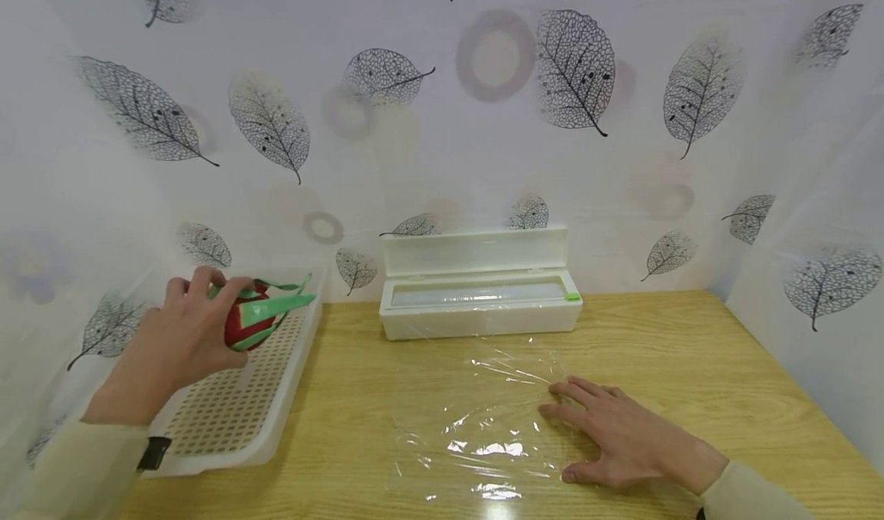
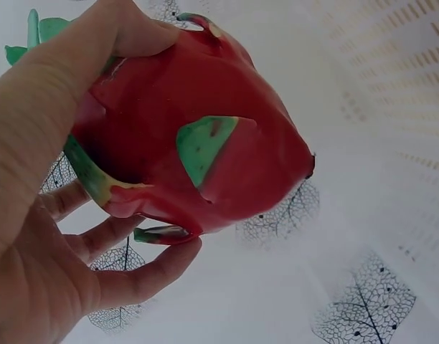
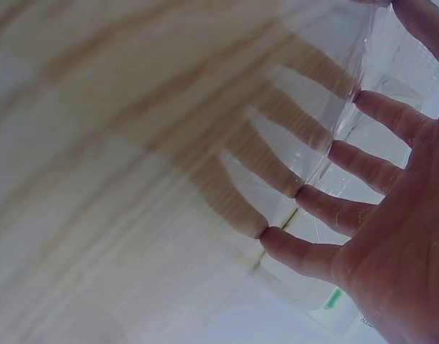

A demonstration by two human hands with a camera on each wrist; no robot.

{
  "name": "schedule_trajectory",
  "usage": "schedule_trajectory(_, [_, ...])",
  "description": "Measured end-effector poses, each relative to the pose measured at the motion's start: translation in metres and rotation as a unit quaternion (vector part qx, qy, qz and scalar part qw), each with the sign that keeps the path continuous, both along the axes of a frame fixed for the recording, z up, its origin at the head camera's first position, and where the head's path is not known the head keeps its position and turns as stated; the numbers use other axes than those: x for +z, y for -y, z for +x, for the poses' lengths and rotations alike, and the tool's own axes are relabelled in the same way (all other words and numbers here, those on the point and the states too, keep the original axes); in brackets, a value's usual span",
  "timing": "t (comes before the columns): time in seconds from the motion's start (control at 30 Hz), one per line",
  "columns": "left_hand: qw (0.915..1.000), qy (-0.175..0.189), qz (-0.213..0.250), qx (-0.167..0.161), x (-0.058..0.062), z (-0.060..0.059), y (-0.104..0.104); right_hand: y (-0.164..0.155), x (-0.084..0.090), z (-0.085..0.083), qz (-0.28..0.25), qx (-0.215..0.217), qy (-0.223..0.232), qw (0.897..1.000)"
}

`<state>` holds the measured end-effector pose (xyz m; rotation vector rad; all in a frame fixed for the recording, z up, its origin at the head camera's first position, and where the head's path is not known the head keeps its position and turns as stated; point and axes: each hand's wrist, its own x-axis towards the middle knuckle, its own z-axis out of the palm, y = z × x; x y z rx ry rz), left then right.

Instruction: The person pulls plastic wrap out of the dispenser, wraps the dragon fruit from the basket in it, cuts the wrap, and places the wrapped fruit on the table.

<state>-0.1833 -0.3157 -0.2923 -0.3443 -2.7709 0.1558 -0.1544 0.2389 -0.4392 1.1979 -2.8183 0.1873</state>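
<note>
Over the basket on the left, my left hand [image 1: 189, 332] holds a dragon fruit [image 1: 255, 319], red with green scales. Thumb and fingers wrap round the fruit's sides in the left wrist view, where its red skin [image 2: 241, 107] fills the middle. A crinkled clear sheet of plastic wrap [image 1: 476, 428] lies spread on the table and runs back to the white wrap box. My right hand [image 1: 615, 432] rests at the sheet's right edge, fingers spread. The fingertips [image 3: 277, 240] touch down on the surface in the right wrist view.
A white plastic basket [image 1: 293, 386] with a perforated bottom stands at the left. The white wrap box [image 1: 483, 323] sits at the back, lid up, with a roll inside and a green tab at its right end. Leaf-patterned sheeting [image 1: 428, 152] hangs behind the wooden table [image 1: 691, 351].
</note>
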Motion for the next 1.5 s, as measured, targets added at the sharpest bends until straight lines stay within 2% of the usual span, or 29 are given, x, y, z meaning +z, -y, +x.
schedule_trajectory(0.17, [0.9999, -0.014, 0.0, -0.006, 0.001, 0.003, -0.003, 0.001, 0.001, 0.0, 0.002, 0.0, 0.001, 1.0])
schedule_trajectory(0.43, [1.0, -0.007, 0.001, -0.004, 0.003, 0.005, -0.009, 0.001, 0.002, 0.0, 0.002, -0.002, 0.009, 1.0])
schedule_trajectory(0.8, [0.9996, -0.026, 0.005, -0.013, 0.004, 0.007, -0.016, 0.001, 0.001, 0.001, 0.0, -0.001, 0.007, 1.0])
schedule_trajectory(1.5, [0.9985, -0.04, 0.019, -0.032, 0.01, 0.008, -0.031, 0.0, 0.001, 0.001, -0.001, -0.003, 0.015, 1.0])
